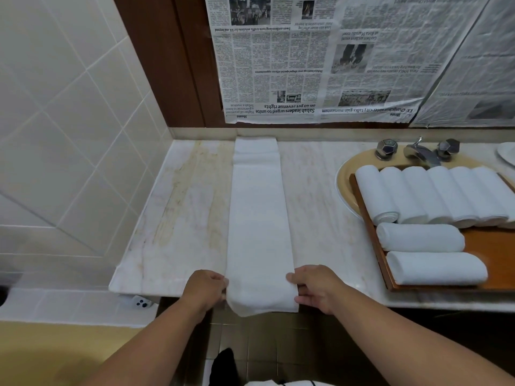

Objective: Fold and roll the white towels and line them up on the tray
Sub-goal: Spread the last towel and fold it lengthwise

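Note:
A white towel [257, 218], folded into a long narrow strip, lies on the marble counter [189, 207] from the back wall to the front edge, its near end hanging slightly over. My left hand [206, 288] pinches the near left corner of the towel. My right hand [315, 288] pinches the near right corner. To the right, a wooden tray [490, 254] holds several rolled white towels [434, 196] in a back row, with two more rolls [423, 253] lying crosswise in front of them.
The tray sits over a beige sink basin [345, 188] with a metal tap and two knobs [418, 151] behind it. Newspaper [320, 59] covers the wall behind. A tiled wall [69, 135] borders the counter's left side. A white dish rim [507, 157] shows far right.

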